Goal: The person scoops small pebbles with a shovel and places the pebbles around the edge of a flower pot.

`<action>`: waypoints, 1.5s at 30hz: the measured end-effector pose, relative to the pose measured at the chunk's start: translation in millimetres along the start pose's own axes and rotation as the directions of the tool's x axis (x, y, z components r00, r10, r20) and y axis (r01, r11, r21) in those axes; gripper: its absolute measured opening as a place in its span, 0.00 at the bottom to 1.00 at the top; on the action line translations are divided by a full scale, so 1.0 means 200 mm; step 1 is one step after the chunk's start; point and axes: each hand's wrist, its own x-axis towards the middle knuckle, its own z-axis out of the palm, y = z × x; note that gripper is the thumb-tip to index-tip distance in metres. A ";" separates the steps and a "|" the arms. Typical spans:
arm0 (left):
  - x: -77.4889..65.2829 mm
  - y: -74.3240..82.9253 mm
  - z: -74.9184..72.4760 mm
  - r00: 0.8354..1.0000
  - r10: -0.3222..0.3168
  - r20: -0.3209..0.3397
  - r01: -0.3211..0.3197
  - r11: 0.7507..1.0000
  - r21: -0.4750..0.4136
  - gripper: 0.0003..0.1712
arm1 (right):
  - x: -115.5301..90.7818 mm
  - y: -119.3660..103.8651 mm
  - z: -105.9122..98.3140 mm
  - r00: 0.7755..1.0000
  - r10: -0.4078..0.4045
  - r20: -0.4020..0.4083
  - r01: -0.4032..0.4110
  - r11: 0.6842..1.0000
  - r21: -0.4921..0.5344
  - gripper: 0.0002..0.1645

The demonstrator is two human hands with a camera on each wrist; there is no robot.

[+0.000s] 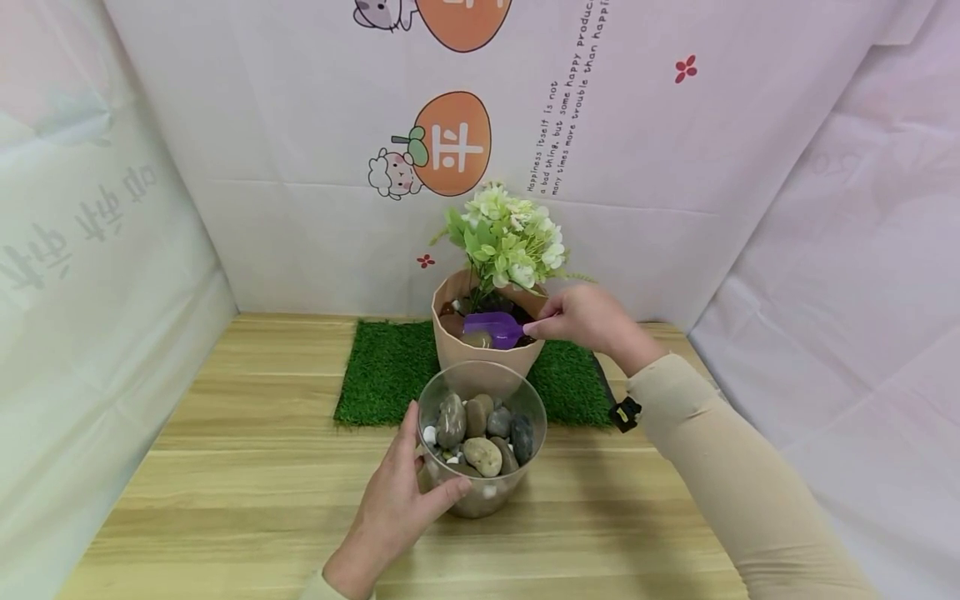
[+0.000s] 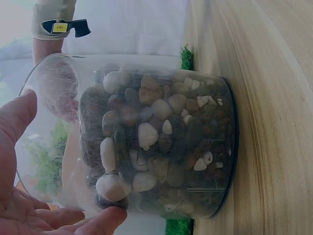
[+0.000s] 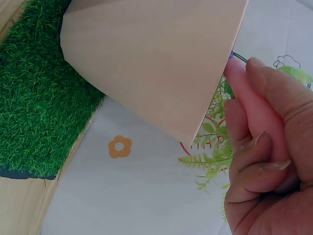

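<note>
My right hand (image 1: 588, 317) grips the pink handle (image 3: 259, 115) of a small shovel, fingers curled round it. Its purple blade (image 1: 504, 330) is tilted inside a beige flowerpot (image 1: 487, 358), next to a tan stone (image 1: 477, 339). White-green flowers (image 1: 513, 237) stand in the pot above other stones. My left hand (image 1: 397, 492) holds the near left side of a clear plastic container (image 1: 480, 502), thumb and fingers spread round its wall. Large river stones (image 1: 482, 456) fill its top; small white and brown pebbles (image 2: 146, 134) show through the side. The blade is hidden in the right wrist view.
Under the pot lies a green turf mat (image 1: 390, 367) on the wooden table (image 1: 247, 467). The container stands on the wood just in front of the pot. White printed cloth (image 1: 300, 225) encloses the back and sides. A black clip-like piece (image 1: 625, 413) hangs at the right cuff.
</note>
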 end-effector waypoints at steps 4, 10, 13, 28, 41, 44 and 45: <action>0.00 0.00 0.00 1.000 0.013 -0.003 -0.013 1.000 0.016 0.73 | -0.01 -0.02 0.00 1.000 -0.007 -0.005 0.007 1.000 -0.021 0.17; -0.01 0.00 0.00 1.000 0.016 -0.009 -0.016 0.999 0.033 0.73 | -0.02 -0.03 -0.01 1.000 -0.015 -0.022 0.013 0.999 -0.053 0.18; -0.01 0.00 0.00 1.000 0.009 -0.008 -0.009 1.000 0.026 0.74 | -0.03 -0.04 -0.02 1.000 -0.015 -0.028 0.012 0.996 -0.086 0.17; 0.00 0.00 0.00 1.000 0.021 -0.008 -0.021 1.000 0.000 0.75 | -0.07 -0.05 -0.03 0.998 0.009 -0.066 -0.023 0.978 -0.206 0.16; -0.01 0.01 0.00 1.000 0.015 -0.003 -0.015 1.000 0.003 0.75 | -0.09 -0.04 -0.03 0.997 0.027 -0.066 -0.041 0.974 -0.221 0.17; -0.01 0.01 0.00 1.000 0.017 -0.004 -0.017 1.000 0.002 0.75 | -0.09 -0.03 -0.03 0.997 0.027 -0.070 -0.042 0.973 -0.226 0.17; -0.01 0.01 0.00 1.000 0.018 -0.005 -0.018 1.000 0.001 0.75 | -0.09 -0.03 -0.03 0.997 0.026 -0.073 -0.042 0.973 -0.228 0.16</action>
